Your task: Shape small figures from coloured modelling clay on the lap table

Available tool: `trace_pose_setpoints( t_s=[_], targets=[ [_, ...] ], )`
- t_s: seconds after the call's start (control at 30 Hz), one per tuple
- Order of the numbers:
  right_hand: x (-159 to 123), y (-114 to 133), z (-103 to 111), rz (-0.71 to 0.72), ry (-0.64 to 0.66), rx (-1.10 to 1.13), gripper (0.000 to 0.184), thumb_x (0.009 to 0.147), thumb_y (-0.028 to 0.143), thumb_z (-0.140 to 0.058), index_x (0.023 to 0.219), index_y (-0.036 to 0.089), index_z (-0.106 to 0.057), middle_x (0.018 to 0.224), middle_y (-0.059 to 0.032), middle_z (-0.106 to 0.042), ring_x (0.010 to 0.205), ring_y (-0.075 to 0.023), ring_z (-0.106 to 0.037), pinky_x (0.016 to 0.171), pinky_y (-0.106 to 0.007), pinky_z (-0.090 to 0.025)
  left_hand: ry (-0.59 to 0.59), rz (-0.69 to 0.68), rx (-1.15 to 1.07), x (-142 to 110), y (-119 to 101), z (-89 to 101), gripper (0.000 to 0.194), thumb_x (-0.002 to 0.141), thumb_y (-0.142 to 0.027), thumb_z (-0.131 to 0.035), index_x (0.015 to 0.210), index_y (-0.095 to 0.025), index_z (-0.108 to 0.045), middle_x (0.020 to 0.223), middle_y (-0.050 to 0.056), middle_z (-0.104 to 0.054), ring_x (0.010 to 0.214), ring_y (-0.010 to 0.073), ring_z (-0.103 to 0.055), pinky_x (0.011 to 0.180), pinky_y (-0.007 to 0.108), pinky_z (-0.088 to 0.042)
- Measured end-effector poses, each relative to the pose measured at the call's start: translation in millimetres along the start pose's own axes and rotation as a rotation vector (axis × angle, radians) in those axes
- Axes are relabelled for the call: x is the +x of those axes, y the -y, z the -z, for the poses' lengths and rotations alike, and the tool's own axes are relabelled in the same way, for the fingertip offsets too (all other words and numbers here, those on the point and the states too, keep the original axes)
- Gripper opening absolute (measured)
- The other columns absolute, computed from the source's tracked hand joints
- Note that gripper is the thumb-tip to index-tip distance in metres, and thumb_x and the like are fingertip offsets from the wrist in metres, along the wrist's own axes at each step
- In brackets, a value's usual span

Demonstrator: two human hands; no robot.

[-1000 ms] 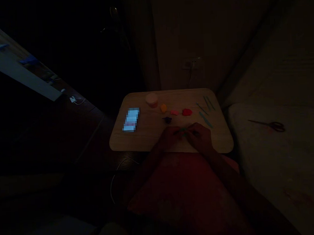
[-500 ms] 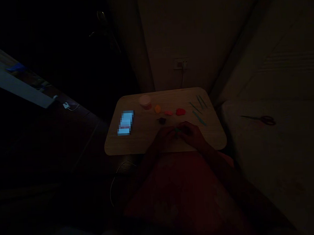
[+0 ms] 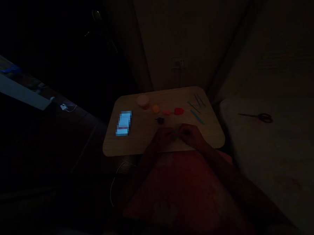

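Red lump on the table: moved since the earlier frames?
No. The red lump keeps its spot on the table, just right of the pink piece. Everything slid left in frame together, so the camera moved.

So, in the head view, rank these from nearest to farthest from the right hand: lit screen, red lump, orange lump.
From the right hand:
1. Red lump: just beyond it, slightly left.
2. Orange lump: farther left.
3. Lit screen: farthest left.
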State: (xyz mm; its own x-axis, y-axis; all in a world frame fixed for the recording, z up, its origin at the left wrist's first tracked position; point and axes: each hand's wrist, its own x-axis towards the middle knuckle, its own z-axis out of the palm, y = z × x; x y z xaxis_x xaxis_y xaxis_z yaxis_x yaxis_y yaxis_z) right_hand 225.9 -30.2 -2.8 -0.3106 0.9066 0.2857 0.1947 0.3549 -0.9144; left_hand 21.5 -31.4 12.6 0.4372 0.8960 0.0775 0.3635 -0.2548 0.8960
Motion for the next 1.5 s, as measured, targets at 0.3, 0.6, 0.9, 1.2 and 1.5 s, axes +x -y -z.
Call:
trace_pose_setpoints(
  t_s=[0.3, 0.6, 0.9, 1.2, 1.5],
  targets=[
    [2.6, -1.1, -1.1, -0.082, -0.021, 0.077, 0.027, 0.084, 0.046, -0.074, 0.089, 0.020, -0.071, 0.074, -0.0016, -0.067, 0.064, -0.0157, -0.058, 0.060, -0.028, -0.045, -0.111, 0.034, -0.049, -0.3, -5.6, -3.0, 0.036, 0.092, -0.046, -0.059, 0.073, -0.016, -0.063, 0.067, 0.000, -0.060, 0.066, 0.0134, -0.051, 0.063, 0.025, -0.039],
    [4.0, -0.2, -1.7, -0.069, -0.053, 0.098, 0.034, 0.084, 0.054, -0.076, 0.092, 0.022, -0.068, 0.073, -0.0010, -0.065, 0.064, -0.0163, -0.056, 0.057, -0.028, -0.044, -0.118, 0.031, 0.024, 1.4, -2.7, -3.5, 0.036, 0.091, -0.048, -0.063, 0.074, -0.016, -0.060, 0.069, -0.001, -0.057, 0.068, 0.0138, -0.048, 0.064, 0.026, -0.037],
    [5.1, 2.0, 0.0, -0.052, -0.018, -0.012, 0.032, 0.087, 0.049, -0.073, 0.072, 0.020, -0.070, 0.067, -0.0018, -0.067, 0.062, -0.0162, -0.058, 0.059, -0.029, -0.044, -0.067, 0.027, 0.098, -0.1, 0.5, -2.2, 0.036, 0.088, -0.043, -0.067, 0.067, -0.016, -0.056, 0.062, -0.003, -0.050, 0.063, 0.0119, -0.042, 0.061, 0.026, -0.029],
    [4.4, 2.6, -0.2, -0.092, -0.108, 0.037, 0.030, 0.085, 0.043, -0.071, 0.070, 0.022, -0.057, 0.060, 0.0030, -0.053, 0.056, -0.0127, -0.046, 0.052, -0.026, -0.035, -0.110, 0.040, 0.001, 1.8, 3.1, -1.2, 0.037, 0.089, -0.048, -0.066, 0.072, -0.015, -0.064, 0.065, -0.002, -0.057, 0.064, 0.0123, -0.047, 0.060, 0.025, -0.035],
    [5.9, -1.3, 0.7, -0.067, -0.031, 0.053, 0.024, 0.086, 0.042, -0.072, 0.077, 0.020, -0.070, 0.073, -0.0028, -0.068, 0.067, -0.0160, -0.059, 0.064, -0.028, -0.045, -0.095, -0.058, 0.019, 0.1, 0.4, -3.9, 0.035, 0.092, -0.044, -0.064, 0.073, -0.015, -0.066, 0.068, 0.000, -0.060, 0.066, 0.0134, -0.051, 0.062, 0.025, -0.039]
  ],
)
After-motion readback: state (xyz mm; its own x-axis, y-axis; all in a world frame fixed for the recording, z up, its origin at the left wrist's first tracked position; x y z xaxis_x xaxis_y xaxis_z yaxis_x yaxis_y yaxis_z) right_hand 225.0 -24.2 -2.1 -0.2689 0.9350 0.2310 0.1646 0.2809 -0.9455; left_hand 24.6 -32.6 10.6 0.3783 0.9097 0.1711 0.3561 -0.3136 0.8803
